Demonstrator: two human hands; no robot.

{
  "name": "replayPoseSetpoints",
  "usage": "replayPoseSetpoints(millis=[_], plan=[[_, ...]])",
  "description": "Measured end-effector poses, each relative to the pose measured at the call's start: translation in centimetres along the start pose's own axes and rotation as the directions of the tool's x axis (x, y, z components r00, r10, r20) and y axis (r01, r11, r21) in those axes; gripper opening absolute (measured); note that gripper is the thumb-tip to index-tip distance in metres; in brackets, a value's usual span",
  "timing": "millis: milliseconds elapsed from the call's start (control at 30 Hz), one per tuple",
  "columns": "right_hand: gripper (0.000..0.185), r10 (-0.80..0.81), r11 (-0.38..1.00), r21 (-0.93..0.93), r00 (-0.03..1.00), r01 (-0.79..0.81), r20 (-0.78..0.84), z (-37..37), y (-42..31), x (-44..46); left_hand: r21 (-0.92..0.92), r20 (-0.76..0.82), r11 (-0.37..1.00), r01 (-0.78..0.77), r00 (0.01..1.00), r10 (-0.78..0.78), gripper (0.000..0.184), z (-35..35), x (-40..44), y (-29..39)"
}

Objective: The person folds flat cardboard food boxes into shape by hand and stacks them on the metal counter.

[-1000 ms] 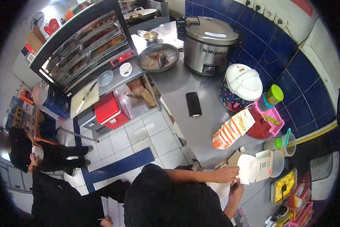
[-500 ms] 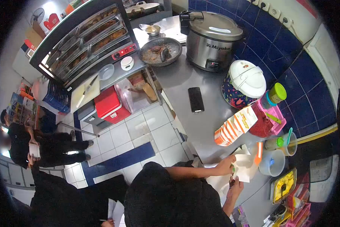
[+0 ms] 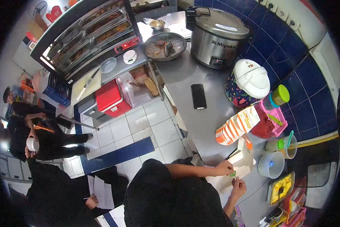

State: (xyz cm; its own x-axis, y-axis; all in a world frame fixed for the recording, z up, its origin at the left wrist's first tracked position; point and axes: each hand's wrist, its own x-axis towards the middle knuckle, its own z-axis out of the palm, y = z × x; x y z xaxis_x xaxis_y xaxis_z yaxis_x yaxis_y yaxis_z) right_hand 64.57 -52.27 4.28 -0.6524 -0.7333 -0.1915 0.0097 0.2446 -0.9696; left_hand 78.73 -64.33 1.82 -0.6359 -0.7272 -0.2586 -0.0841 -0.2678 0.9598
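My left hand (image 3: 224,168) is closed, its fingertips pinching a small green piece (image 3: 233,174). Just below it, my right hand (image 3: 238,187) has its fingers pressed together; what they hold, if anything, is too small to name. An open cardboard box (image 3: 242,160) lies on the counter right beside both hands. Behind the box leans a stack of orange-and-white printed cartons (image 3: 236,126). A translucent round tub (image 3: 271,165) sits to the right of the box.
On the steel counter (image 3: 185,79) are a phone (image 3: 199,97), a pan (image 3: 164,47), a rice cooker (image 3: 219,41), a floral pot (image 3: 249,81) and a yellow food tray (image 3: 281,188). Co-workers stand at left; a person's hand (image 3: 92,202) with papers is at lower left.
Both hands have come off the white box flaps, and the green piece shows between them. The box now lies open beside them. At left, a co-worker has come more into view.
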Motion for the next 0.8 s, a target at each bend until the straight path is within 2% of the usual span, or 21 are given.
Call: replayPoseSetpoints(millis=[67,167,300,367,500,700,800], plan=[[0.019,-0.014,0.995,-0.102,0.998,0.019,0.057,-0.5,0.6,0.2,0.024,-0.014,0.994,-0.108,0.994,0.108,0.022,0.3,-0.7,0.8],[0.018,-0.001,0.987,-0.158,0.997,0.013,0.073,-0.1,-0.1,-0.1,0.207,0.013,0.922,-0.328,0.943,0.333,0.019,0.2,-1.2,1.5],[0.016,-0.056,0.964,-0.253,0.991,0.085,0.121,-0.7,-1.1,0.0,0.023,0.087,0.97,-0.243,0.967,0.241,0.016,0.2,-2.1,3.5],[0.016,-0.061,0.975,-0.208,0.993,0.081,0.101,-0.9,-0.9,0.2,-0.04,0.131,0.972,-0.232,0.963,0.236,0.018,0.8,-1.1,1.5],[0.016,-0.066,0.99,-0.12,0.995,0.074,0.077,-1.1,-0.8,0.5,-0.108,0.155,0.982,-0.152,0.974,0.168,0.019,0.5,-1.6,2.5],[0.017,-0.089,0.933,-0.342,0.992,0.115,0.092,-0.6,-2.2,0.3,-0.111,0.158,0.982,-0.152,0.973,0.169,0.019,1.0,-1.1,1.5],[0.018,-0.078,0.917,-0.381,0.989,0.12,0.123,-0.9,-2.1,0.6,-0.116,0.173,0.975,-0.188,0.963,0.206,0.019,1.0,-1.0,1.4]])
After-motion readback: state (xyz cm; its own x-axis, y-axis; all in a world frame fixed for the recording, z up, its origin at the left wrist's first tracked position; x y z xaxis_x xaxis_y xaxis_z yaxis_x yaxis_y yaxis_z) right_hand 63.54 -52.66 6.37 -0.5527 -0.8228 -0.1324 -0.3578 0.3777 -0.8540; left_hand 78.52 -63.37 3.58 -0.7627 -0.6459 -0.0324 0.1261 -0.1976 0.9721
